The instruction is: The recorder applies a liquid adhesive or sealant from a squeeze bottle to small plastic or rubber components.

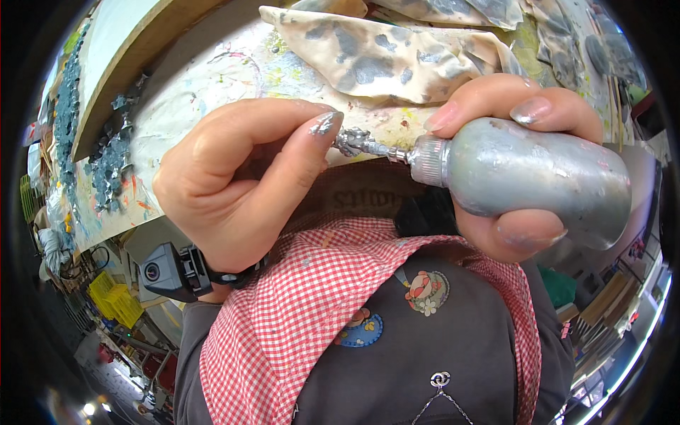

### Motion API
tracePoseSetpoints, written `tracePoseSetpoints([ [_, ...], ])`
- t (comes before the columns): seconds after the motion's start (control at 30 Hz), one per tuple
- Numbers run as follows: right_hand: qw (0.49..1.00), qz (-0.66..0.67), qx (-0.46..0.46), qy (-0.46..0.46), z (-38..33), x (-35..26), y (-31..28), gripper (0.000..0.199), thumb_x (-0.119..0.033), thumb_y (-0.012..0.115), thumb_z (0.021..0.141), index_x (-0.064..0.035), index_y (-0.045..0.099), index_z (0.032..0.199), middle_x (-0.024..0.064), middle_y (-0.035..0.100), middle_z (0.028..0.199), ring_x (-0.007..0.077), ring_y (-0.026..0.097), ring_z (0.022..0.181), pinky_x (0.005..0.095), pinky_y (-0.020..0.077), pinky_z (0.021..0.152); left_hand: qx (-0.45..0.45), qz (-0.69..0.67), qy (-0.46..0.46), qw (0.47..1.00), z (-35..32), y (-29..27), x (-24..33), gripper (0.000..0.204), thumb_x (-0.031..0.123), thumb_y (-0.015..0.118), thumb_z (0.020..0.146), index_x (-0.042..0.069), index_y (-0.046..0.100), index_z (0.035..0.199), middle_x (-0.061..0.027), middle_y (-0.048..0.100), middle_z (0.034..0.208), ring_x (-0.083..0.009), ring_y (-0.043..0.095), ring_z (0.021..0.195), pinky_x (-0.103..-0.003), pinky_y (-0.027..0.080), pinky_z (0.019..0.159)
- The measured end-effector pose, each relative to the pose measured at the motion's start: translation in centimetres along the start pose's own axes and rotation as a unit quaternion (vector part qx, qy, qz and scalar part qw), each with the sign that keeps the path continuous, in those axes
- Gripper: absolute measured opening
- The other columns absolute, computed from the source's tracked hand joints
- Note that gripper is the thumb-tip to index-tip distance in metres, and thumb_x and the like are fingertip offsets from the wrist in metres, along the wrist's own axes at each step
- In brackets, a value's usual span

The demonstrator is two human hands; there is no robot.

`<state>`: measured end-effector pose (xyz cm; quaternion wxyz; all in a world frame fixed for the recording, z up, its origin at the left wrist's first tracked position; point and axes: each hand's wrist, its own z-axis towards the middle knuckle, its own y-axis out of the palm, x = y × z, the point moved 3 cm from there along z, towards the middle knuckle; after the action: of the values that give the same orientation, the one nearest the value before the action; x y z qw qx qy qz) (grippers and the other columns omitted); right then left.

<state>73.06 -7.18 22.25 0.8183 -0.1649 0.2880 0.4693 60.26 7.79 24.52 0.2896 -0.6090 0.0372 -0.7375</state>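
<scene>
My right hand (524,106) is wrapped round a squeeze bottle (545,173) full of something silver-grey, tipped on its side with its ribbed cap (430,161) toward the left. A thin metal nozzle (386,149) sticks out of the cap, its end caked in a lumpy silver crust (354,140). My left hand (241,177) is closed in a pinch at that crusted end, thumb and forefinger together. Silver paint smears the nails of both hands. What lies between the left fingertips is mostly hidden.
Cream cloth pieces with grey blotches (382,60) lie on the paint-stained table (184,106) beyond my hands. At the left are a wooden-edged board (117,67) and dark grey flaky scraps (110,170). A yellow crate (115,297) stands lower left.
</scene>
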Motion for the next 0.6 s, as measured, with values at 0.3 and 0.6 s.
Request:
tracePoseSetpoints([
  [0.3, 0.998, -0.016, -0.038, -0.048, 0.0, 0.4, -0.6, 0.062, -0.049, 0.051, 0.080, 0.0021, 0.030, 0.109, 0.0236, 0.055, 0.077, 0.0226, 0.056, 0.061, 0.0242, 0.0443, 0.054, 0.020, -0.006, 0.009, 1.000, -0.2, 0.0, 0.0, 0.008, -0.005, 0.054, 0.080, -0.006, 0.058, 0.087, -0.0118, 0.060, 0.073, -0.0100, 0.057, 0.059, -0.018, 0.046, 0.054],
  [0.6, 0.997, -0.039, 0.021, -0.056, -0.4, 0.0, -0.1, 0.059, -0.047, 0.047, 0.082, 0.0040, 0.031, 0.106, 0.0236, 0.055, 0.077, 0.0214, 0.054, 0.058, 0.0230, 0.0429, 0.053, 0.038, 0.003, -0.001, 0.999, -0.5, 0.3, 0.0, 0.009, -0.005, 0.054, 0.079, -0.005, 0.058, 0.087, -0.0133, 0.060, 0.075, -0.0115, 0.058, 0.060, -0.019, 0.046, 0.054],
])
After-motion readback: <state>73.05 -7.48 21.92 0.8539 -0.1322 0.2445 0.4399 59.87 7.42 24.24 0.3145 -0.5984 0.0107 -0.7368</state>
